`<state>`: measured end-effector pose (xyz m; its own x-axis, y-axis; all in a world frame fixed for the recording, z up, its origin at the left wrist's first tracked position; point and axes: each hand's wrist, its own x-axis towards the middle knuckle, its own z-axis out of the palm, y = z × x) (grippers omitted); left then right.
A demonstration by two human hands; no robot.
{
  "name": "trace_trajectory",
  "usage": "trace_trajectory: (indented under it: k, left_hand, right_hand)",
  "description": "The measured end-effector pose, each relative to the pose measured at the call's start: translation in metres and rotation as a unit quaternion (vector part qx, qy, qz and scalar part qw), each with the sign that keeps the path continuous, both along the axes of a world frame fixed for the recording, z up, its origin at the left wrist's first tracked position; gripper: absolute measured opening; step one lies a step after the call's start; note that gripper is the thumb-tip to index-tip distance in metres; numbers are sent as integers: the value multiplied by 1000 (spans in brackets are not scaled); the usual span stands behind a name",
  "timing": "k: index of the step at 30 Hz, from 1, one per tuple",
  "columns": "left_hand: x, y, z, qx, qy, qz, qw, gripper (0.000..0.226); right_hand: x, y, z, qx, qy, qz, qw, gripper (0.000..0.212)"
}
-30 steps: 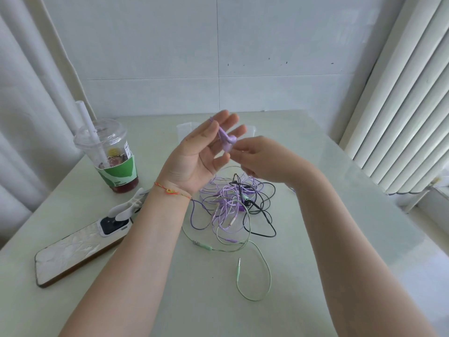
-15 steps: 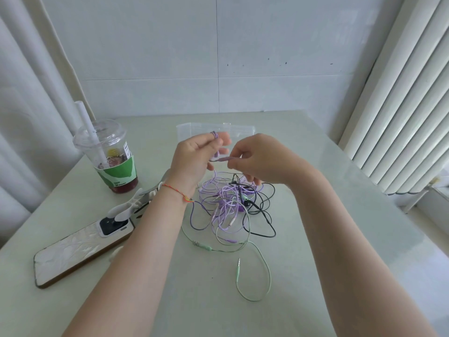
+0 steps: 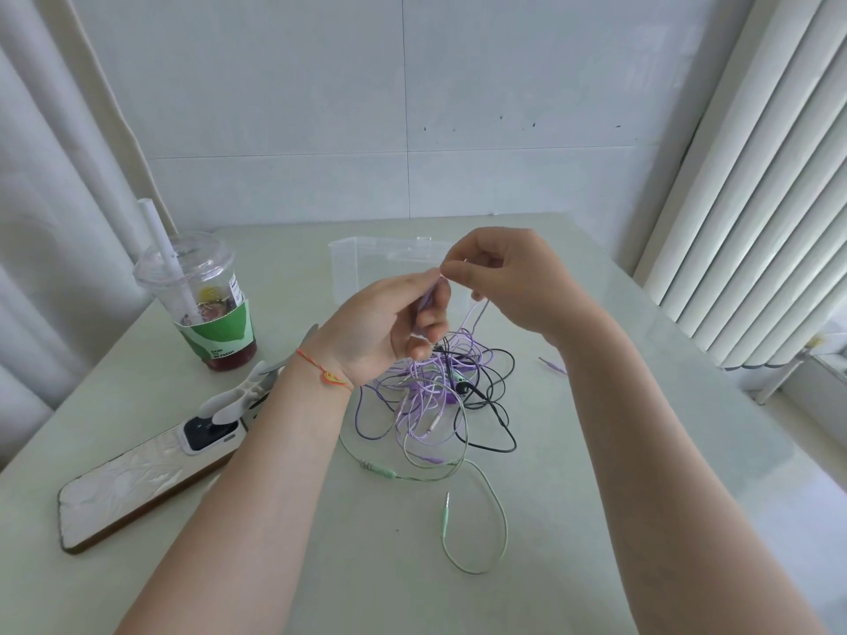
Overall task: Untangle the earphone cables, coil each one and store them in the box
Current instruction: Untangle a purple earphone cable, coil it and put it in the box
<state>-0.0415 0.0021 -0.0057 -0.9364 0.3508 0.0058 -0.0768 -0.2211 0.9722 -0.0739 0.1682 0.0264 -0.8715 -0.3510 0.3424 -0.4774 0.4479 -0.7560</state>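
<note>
Purple, black and mint-green cables (image 3: 435, 396) (green-banded cup (image 3: 215, 332), orange wrist cord (image 3: 321, 368))

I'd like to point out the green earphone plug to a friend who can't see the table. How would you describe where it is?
Start at the tangle of cables in the middle of the table, below the two hands. From its near side a pale green cable loops out toward the viewer. The green plug is the small straight jack inside that loop, lying alone on bare tabletop, clear of the purple and black wires.
</note>
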Motion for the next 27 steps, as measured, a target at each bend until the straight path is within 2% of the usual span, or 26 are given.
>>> trace_trajectory:
  k: [2, 5, 8, 11, 13, 16, 18, 21, 24, 27]
  left_hand:
    - [3, 2, 2, 57, -20, -15, 998, 31]
    - [6, 5, 8, 189, -42, -14, 981, 30]
    - [5, 2, 12, 284, -31, 31, 958, 32]
    - [0, -5, 11, 313, -9, 80, 946, 28]
    - [-4, -9, 7, 265, 9, 121, 956, 24]
    - [-7, -8, -1, 125, 56, 187, 973, 20]
    - [-8, -7, -5, 40, 83, 222, 971, 19]
    - [-9, -7, -9, -56, 95, 239, 965, 17]
    - [-10, -7, -12, -110, 83, 202, 970, 18]
    - [-6, -6, -13, -116, 35, 98, 988, 21]
  right_hand:
    - [-1, 0, -1, -19, -13, 12, 1000, 8]
    - [-1, -1, -3, -30, -51, 35, 998, 16]
    - [1, -2, -6, 42, -91, 66, 993, 24]
    - [4, -3, -8, 103, -128, 86, 983, 18]
    - [7, -3, -7, 122, -133, 89, 980, 16]
    - [11, -2, -2, 157, -127, 85, 976, 15]
    - [13, -3, 0, 173, -116, 78, 975, 15]
    - [12, -5, 3, 146, -69, 59, 985, 15]
    - [11, -3, 6, 105, -21, 37, 994, 13]
    - [6, 2, 7, 51, 10, 3, 999, 13]
